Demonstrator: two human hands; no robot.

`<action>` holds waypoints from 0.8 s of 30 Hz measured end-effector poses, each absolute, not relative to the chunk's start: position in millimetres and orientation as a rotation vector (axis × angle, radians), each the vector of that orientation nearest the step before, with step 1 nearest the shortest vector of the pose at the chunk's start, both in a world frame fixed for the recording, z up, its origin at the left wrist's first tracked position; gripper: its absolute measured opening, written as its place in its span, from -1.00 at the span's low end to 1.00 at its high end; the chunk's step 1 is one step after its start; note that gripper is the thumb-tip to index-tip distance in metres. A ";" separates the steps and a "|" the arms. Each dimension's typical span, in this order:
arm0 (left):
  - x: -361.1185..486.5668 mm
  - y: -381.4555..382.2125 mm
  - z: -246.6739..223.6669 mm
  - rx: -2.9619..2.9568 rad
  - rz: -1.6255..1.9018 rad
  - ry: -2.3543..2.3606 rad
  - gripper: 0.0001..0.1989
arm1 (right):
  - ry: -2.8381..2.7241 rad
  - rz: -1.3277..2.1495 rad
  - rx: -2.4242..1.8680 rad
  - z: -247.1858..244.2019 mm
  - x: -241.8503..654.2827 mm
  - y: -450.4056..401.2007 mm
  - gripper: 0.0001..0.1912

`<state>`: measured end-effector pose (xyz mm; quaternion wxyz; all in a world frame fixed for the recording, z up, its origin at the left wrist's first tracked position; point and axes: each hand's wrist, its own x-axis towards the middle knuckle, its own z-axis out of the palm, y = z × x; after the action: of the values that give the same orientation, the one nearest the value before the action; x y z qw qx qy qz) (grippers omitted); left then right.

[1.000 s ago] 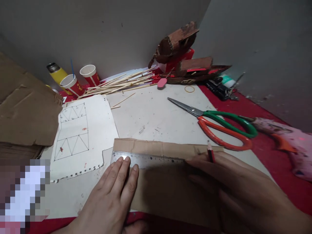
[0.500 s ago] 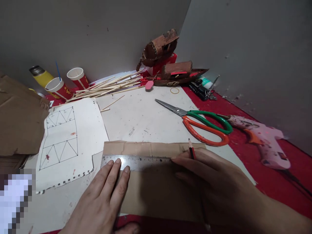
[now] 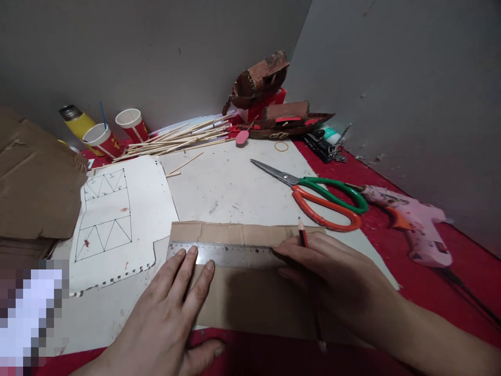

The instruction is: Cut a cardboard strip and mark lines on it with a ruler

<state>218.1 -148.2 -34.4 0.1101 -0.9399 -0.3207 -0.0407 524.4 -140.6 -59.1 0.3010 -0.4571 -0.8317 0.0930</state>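
Observation:
A clear plastic ruler (image 3: 230,255) lies across a piece of brown cardboard (image 3: 219,295) in front of me. My left hand (image 3: 168,303) presses on the ruler's left part with its fingers stretched out and spread. At the ruler's right end, the fingertips of my right hand (image 3: 332,271) touch it. That hand also holds a red and black pencil (image 3: 302,236), its sharpened point up and away from the cardboard. Shadow covers the cardboard under the right hand, and some of those fingers are hidden.
Beyond the cardboard lie scissors (image 3: 329,196) and a pink glue gun (image 3: 422,224). On the left are a drawn sheet (image 3: 146,203) and folded cardboard (image 3: 35,177). Wooden sticks (image 3: 183,138), paper cups (image 3: 104,141), a yellow bottle (image 3: 78,122) and model boats (image 3: 289,117) line the back.
The view has shifted slightly, so the paper and cups sit further right and the glue gun further left. Both hands keep their places on the ruler, and the pencil is still held.

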 end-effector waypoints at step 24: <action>225.2 -155.2 -39.9 -2.684 -0.189 -0.951 -0.08 | -2.294 0.285 -1.189 -48.5 540.2 -130.7 -0.72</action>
<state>225.2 -155.2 -39.9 0.1434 -0.9308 -0.3296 -0.0655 540.2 -130.7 -48.5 0.2676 -0.4407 -0.8503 0.1057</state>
